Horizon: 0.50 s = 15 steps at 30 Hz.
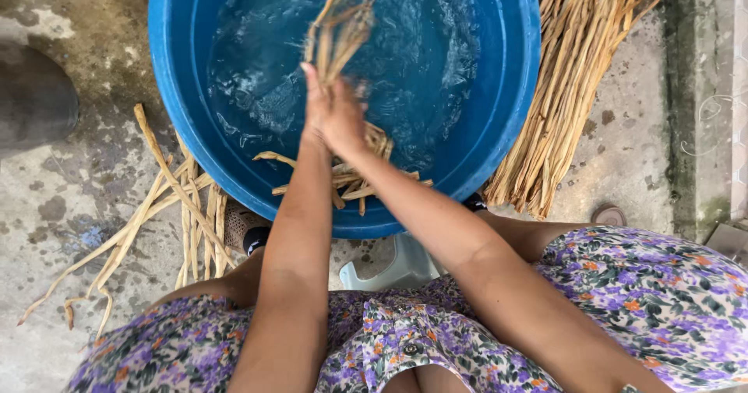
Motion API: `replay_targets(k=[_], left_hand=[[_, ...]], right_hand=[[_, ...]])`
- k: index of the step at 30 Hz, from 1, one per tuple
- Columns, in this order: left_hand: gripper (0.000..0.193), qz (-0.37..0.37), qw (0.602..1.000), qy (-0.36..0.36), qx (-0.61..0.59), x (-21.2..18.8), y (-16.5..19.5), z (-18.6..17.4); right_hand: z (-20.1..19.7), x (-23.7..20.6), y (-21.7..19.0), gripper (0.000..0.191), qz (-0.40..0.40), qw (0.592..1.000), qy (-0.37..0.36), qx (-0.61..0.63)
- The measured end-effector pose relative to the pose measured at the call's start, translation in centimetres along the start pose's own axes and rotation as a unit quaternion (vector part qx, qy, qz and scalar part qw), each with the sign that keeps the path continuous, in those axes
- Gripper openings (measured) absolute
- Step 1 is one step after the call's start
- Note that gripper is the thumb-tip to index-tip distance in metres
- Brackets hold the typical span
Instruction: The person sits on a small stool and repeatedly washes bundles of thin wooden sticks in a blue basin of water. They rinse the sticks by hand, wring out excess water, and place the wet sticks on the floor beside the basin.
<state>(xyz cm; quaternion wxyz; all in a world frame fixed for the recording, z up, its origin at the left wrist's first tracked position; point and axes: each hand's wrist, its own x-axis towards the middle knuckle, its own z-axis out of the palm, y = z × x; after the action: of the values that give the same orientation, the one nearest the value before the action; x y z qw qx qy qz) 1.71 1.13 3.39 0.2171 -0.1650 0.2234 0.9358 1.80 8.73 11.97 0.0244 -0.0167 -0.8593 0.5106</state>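
Observation:
A big blue plastic tub (514, 89) holds rippling water in front of me. Both my hands meet over its near side, gripping one bundle of dried tan plant strips (339, 31). My left hand (317, 105) clasps the bundle from the left, my right hand (348, 120) from the right. The strips' upper ends fan out above my fingers over the water, blurred by motion. Their lower ends (354, 183) stick out below my hands, near the tub's front wall.
A thick pile of dry strips (569, 81) lies on the concrete to the tub's right. Looser strips (171, 206) are scattered on the wet floor at the left. A pale low stool (389, 272) sits under me. A dark rounded object (35, 101) is at far left.

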Motion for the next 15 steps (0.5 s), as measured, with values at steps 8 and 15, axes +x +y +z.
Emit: replay_targets(k=[8,15], left_hand=[[0.055,-0.067,0.994,0.089,-0.023,-1.0,-4.2,2.9],[0.069,0.056,0.941,-0.267,-0.2,-0.8,-0.5,-0.4]], right_hand=[[-2.8,2.4,2.8,0.062,0.105,0.974,-0.005,-0.203],[2.8,-1.4,0.5,0.064,0.127,0.973,-0.176,-0.077]])
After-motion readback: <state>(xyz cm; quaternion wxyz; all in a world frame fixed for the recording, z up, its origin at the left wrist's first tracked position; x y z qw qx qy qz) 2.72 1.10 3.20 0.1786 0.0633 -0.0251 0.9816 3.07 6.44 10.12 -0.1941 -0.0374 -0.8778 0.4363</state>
